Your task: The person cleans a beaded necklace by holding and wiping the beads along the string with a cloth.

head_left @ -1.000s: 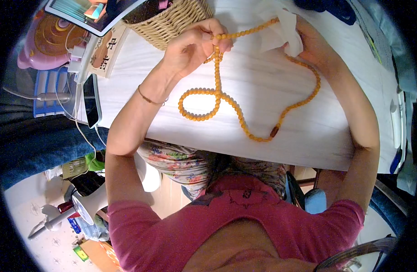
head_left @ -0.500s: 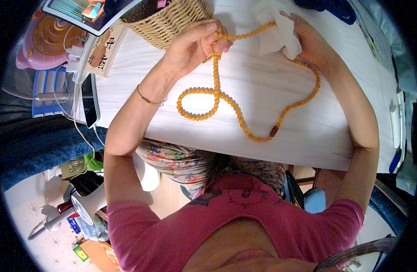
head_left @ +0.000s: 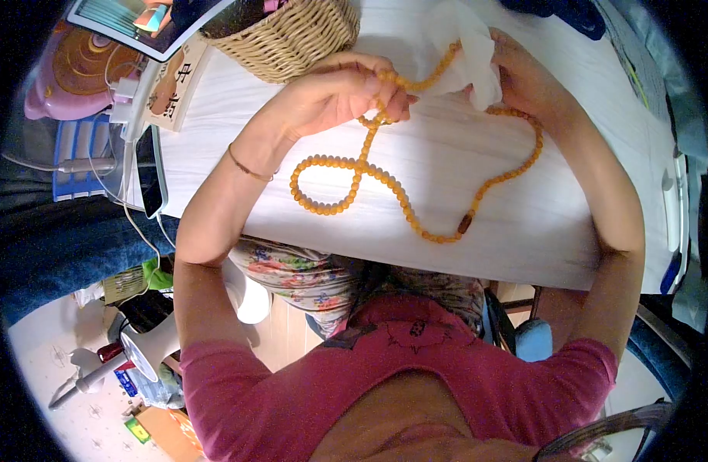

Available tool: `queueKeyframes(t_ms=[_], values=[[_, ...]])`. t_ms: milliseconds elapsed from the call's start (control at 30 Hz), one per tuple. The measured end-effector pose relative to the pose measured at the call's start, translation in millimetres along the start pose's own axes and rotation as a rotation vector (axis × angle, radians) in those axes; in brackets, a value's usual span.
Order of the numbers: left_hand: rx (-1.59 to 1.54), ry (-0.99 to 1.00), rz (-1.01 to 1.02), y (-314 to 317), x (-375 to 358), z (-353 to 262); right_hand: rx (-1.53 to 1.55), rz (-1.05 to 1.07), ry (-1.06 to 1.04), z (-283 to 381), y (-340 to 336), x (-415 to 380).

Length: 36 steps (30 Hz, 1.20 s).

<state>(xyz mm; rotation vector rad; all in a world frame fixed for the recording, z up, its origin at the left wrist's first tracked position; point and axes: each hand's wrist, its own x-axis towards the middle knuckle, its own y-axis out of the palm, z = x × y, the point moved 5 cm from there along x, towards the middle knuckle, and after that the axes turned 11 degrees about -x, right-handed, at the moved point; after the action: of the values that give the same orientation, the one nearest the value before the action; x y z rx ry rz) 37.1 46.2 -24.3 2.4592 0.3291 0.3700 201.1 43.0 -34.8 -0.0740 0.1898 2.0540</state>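
A long string of orange-yellow beads point(head_left: 399, 192) with one dark brown bead lies in curves and a loop on the white table point(head_left: 292, 231). My left hand point(head_left: 342, 94) pinches the string between thumb and fingers near the basket. A white tissue point(head_left: 481, 58) is in my right hand point(head_left: 520, 73), closed around part of the string. Between the two hands the beads sag in a short curve. The beads inside the tissue are hidden, and the right fingertips are mostly covered.
A wicker basket point(head_left: 292, 38) stands just behind my left hand. At the back left are a tablet point(head_left: 115, 31), a box with printed characters point(head_left: 173, 88), a power strip point(head_left: 146, 92) with cables, and a phone point(head_left: 154, 173). A white device point(head_left: 672, 204) lies at the right edge.
My left hand has moved slightly right and towards me, so the bead span between the hands hangs slacker. The loop on the table has shifted a little left, and the tissue has changed shape.
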Motion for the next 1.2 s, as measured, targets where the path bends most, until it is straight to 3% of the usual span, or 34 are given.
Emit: queueKeyframes(t_ms=[100,233,333,700,1100,1200], values=[[-0.014,-0.011,-0.138,-5.3,-0.6,0.5,0.062,0.085,-0.055,3.8,0.9,2.5],[-0.107,0.011,-0.146,-0.5,0.5,-1.8,0.062,0.039,-0.071,-18.0,-23.6,10.6],[-0.114,0.027,-0.109,-0.6,0.7,-1.2,0.076,0.165,-0.090,5.9,3.2,4.1],[0.054,0.024,-0.105,-3.9,0.3,-1.3,0.113,0.156,-0.114,2.8,-1.2,4.6],[-0.149,0.092,-0.218,-14.2,-2.2,-4.9,-0.028,0.035,-0.074,0.7,-2.3,4.3],[-0.086,0.074,-0.149,-16.2,-1.6,-5.5,-0.037,0.002,-0.048,0.7,-2.7,3.1]])
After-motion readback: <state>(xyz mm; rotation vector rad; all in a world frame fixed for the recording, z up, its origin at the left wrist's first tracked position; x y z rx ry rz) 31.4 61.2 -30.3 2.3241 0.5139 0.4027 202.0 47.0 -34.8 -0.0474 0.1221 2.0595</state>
